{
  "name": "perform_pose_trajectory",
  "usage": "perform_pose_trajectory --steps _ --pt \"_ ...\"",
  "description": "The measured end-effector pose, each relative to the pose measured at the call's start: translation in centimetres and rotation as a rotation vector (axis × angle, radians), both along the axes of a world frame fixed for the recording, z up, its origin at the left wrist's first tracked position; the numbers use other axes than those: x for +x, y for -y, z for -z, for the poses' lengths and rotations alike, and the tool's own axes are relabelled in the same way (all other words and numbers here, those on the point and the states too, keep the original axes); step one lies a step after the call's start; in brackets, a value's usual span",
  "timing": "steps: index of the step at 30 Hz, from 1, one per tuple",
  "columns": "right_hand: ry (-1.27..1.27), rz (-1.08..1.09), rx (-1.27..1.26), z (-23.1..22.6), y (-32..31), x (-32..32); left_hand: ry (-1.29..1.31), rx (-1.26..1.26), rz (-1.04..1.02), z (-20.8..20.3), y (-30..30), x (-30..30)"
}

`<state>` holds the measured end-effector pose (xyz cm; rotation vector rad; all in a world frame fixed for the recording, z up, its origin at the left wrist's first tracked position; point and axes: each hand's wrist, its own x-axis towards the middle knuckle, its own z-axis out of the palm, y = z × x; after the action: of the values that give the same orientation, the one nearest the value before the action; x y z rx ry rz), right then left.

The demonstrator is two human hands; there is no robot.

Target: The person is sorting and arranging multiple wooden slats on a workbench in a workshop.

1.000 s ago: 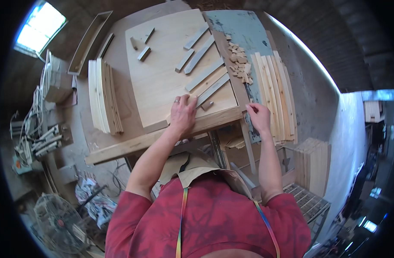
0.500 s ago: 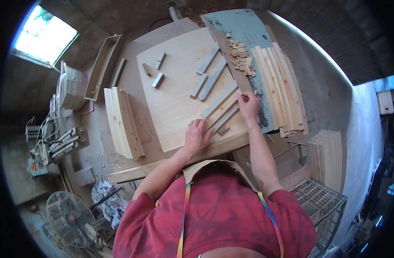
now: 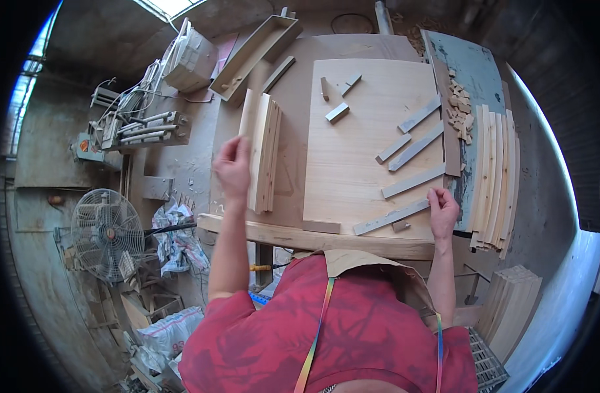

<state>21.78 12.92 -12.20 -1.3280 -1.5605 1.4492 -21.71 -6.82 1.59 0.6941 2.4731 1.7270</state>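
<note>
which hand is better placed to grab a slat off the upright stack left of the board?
Left. The left hand is already beside the stack of slats, apparently touching its near edge. The right hand is across the board, fingertips on a thin wood strip.

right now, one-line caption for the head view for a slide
Left hand by stacked boards, right hand on a wooden strip atop a plywood panel.

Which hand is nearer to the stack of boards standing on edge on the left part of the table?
Left. The left hand is right beside the stack of boards, seemingly touching it. The right hand is far across the table, by a thin strip.
</note>
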Motion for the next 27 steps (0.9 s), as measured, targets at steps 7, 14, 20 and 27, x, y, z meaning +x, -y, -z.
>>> perform_pose_trajectory --steps 7,14,20,27 --pt "0.152 -0.053 0.210 0.1 2.0 -0.9 0.084 -0.303 -0.154 7.2 5.9 -10.0" --pt "0.151 -0.051 0.277 -0.1 2.3 -0.9 0.069 -0.346 -0.129 8.0 5.0 -8.1" --pt "0.199 -0.047 0.269 -0.5 2.2 -0.9 -0.006 -0.489 -0.088 7.0 3.6 -6.8" --pt "0.270 0.090 0.429 0.5 0.4 0.7 -0.644 -0.892 0.066 8.8 5.5 -5.9"
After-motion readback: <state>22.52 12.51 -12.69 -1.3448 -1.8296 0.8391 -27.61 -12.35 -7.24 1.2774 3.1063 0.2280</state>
